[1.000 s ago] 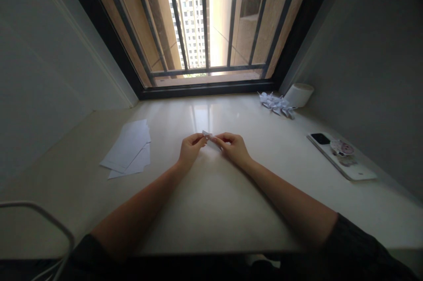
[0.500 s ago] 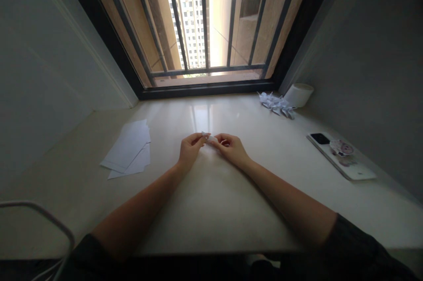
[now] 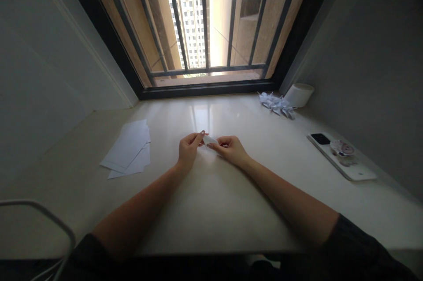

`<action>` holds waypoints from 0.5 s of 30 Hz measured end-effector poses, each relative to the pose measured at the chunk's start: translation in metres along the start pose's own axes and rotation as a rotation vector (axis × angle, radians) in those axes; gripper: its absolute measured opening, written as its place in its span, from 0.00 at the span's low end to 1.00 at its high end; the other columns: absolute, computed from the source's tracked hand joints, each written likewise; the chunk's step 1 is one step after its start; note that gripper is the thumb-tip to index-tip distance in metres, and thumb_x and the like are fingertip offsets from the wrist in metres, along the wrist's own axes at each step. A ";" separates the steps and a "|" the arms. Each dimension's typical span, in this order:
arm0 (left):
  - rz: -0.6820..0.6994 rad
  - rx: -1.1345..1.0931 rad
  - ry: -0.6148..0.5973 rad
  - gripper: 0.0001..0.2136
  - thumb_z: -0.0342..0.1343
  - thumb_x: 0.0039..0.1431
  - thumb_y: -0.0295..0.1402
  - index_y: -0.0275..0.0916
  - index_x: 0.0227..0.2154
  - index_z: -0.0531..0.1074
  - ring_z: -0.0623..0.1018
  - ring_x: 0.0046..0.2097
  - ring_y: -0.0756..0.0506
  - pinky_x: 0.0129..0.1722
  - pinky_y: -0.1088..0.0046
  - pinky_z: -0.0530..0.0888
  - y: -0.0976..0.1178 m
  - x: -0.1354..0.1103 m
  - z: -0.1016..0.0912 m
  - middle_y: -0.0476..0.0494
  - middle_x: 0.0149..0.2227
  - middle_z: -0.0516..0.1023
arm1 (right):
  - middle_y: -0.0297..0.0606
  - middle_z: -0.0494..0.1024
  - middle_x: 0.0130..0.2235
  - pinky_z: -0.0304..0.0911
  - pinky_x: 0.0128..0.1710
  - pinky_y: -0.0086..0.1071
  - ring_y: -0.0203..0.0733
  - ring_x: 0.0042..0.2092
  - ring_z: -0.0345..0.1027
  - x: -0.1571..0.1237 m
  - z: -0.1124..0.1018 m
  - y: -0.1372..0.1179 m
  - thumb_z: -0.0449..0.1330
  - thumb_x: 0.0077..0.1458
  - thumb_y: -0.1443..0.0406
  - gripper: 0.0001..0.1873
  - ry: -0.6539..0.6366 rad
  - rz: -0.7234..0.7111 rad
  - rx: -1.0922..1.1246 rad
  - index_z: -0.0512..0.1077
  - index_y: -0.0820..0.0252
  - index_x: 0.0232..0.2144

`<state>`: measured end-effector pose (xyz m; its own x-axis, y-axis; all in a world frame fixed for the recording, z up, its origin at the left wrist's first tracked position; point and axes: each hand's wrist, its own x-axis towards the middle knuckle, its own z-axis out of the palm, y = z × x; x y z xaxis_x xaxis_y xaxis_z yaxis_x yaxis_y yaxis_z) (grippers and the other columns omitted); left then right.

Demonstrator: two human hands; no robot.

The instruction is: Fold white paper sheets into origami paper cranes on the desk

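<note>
Loose sheets (image 3: 127, 146) lie overlapped on the worktop (image 3: 211, 210) at 9 o'clock of a dial centred on the held paper (image 3: 210, 139), a small white piece. The left hand (image 3: 187, 152), also at 9 o'clock, has its fingers pinched together on the upper left end. In this inspector's judgement, the step is best done by keeping that end steady, lining up edges and pressing evenly without tugging; the creases are too small to read. The piece lies between both sets of fingers, touching each, slanting from 10 toward 4 o'clock. The right hand (image 3: 233, 148), at 3 o'clock, has its fingers clamped on the other end, thumb on the near side. A heap of paper pieces (image 3: 276, 104) sits at 2 o'clock, just beside a white roll (image 3: 300, 95); a phone (image 3: 350, 164) lies at 3 o'clock, well apart.
</note>
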<state>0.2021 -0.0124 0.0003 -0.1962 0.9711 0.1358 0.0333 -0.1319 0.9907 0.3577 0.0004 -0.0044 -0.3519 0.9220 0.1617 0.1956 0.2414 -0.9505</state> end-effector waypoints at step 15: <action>-0.005 0.057 -0.131 0.15 0.60 0.46 0.44 0.37 0.30 0.79 0.73 0.30 0.48 0.31 0.74 0.68 0.003 -0.003 0.001 0.46 0.29 0.79 | 0.30 0.63 0.17 0.49 0.20 0.26 0.30 0.21 0.53 0.002 0.003 0.008 0.59 0.44 0.47 0.24 0.060 -0.011 -0.026 0.69 0.62 0.16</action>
<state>0.2038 -0.0150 0.0024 -0.0666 0.9899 0.1254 0.0885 -0.1193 0.9889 0.3554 0.0034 -0.0127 -0.2992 0.9354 0.1886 0.2156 0.2588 -0.9416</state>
